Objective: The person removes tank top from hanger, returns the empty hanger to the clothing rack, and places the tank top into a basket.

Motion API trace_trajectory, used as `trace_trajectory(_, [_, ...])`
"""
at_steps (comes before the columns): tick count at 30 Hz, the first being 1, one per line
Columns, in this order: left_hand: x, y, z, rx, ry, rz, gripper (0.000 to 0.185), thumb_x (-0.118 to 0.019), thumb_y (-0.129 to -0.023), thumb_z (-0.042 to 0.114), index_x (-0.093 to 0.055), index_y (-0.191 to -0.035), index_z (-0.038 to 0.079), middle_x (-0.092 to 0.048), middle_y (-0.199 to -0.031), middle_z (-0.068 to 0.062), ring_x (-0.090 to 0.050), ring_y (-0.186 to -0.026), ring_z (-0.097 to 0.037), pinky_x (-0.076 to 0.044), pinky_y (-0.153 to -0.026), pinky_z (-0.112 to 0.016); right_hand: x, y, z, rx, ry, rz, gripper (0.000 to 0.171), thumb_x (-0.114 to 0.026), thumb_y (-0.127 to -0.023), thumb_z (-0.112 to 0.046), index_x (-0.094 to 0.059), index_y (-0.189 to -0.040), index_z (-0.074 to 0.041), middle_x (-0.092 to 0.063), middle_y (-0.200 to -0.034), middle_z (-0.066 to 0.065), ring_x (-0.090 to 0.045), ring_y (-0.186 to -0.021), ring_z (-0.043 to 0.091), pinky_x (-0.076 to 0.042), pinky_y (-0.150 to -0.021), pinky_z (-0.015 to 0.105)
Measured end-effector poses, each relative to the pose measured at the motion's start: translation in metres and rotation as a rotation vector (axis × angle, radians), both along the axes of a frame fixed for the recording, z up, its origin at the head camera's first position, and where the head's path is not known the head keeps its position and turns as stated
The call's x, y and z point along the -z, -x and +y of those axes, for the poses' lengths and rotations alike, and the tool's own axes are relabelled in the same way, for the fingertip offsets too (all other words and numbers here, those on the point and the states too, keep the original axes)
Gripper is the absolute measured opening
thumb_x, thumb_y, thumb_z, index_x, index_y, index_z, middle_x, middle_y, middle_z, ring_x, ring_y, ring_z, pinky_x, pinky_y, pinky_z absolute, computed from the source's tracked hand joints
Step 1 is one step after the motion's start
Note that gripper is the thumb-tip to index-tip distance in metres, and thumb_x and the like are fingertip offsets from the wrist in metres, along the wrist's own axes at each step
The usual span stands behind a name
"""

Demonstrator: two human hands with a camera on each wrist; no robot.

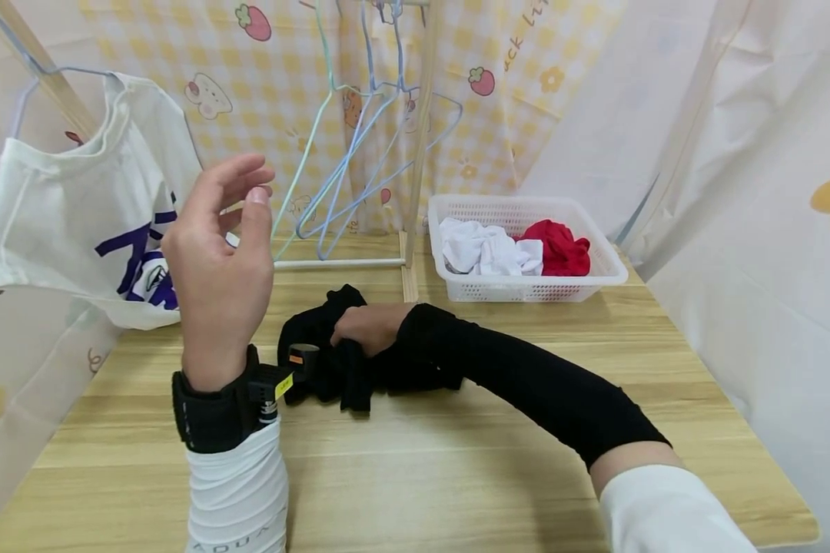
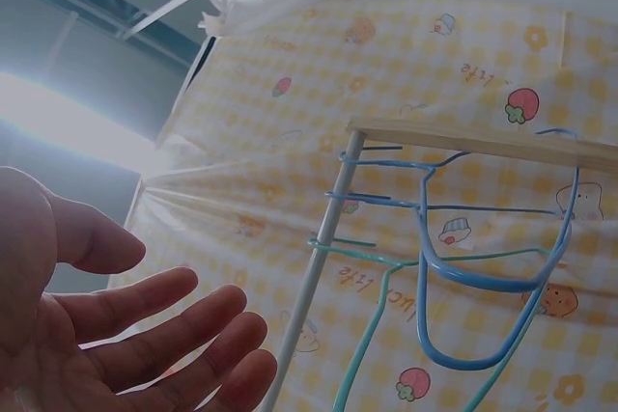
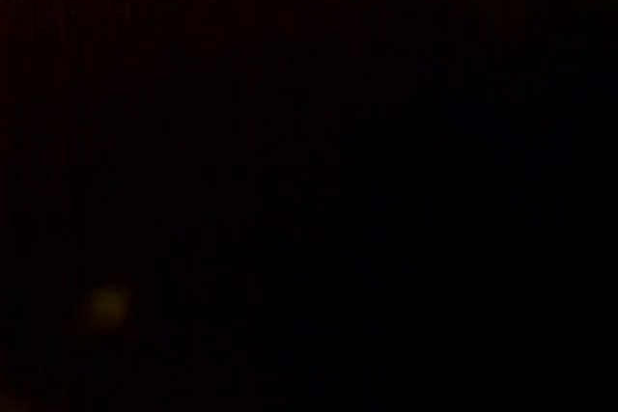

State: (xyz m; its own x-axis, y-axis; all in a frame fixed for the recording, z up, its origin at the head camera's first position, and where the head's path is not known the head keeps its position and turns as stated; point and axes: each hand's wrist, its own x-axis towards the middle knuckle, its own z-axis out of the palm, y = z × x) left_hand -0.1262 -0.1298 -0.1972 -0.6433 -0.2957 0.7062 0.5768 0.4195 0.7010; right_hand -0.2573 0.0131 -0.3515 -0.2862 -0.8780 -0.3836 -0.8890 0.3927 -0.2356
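One black cloth (image 1: 356,380) lies bunched on the table (image 1: 443,468) — the right hand (image 1: 372,326) grips it, fingers curled into the folds. Raised near the hanging white shirt (image 1: 76,200), the left hand (image 1: 221,242) holds nothing — its fingers loosely bent, thumb apart.

White sleeves (image 1: 238,484), black wrist strap (image 1: 209,418)
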Motion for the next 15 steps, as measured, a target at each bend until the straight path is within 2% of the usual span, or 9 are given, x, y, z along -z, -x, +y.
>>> trace_trajectory(4, [-0.001,0.000,0.003,0.001,-0.004,-0.008,0.031,-0.058,-0.107,0.011,-0.076,-0.132,0.009,-0.079,-0.124,-0.004,-0.071,-0.117,-0.009,-0.056,-0.101,-0.023,-0.017,-0.001,0.019,-0.056,0.034,-0.025,0.028,-0.073,-0.102,-0.010,-0.077,-0.129,-0.011,-0.076,-0.130,0.003,-0.070,-0.120,0.015,-0.054,-0.104,0.022])
trace_trajectory(8, [-0.001,0.001,0.005,0.014,0.001,-0.011,0.031,-0.058,-0.107,0.010,-0.076,-0.132,0.009,-0.079,-0.124,-0.003,-0.071,-0.117,-0.008,-0.056,-0.100,-0.024,-0.048,-0.007,0.042,-0.055,0.042,-0.015,0.018,-0.079,-0.097,-0.013,-0.079,-0.115,-0.013,-0.078,-0.115,0.001,-0.070,-0.109,0.014,-0.055,-0.100,0.024])
trace_trajectory(15, [0.002,0.002,0.009,0.025,0.029,-0.011,0.032,-0.057,-0.107,0.008,-0.074,-0.134,0.005,-0.079,-0.125,-0.005,-0.070,-0.117,-0.008,-0.055,-0.100,-0.023,-0.116,-0.014,0.092,-0.005,0.125,0.034,0.025,-0.087,-0.087,-0.012,-0.080,-0.111,-0.012,-0.079,-0.110,0.000,-0.072,-0.105,0.015,-0.058,-0.098,0.032])
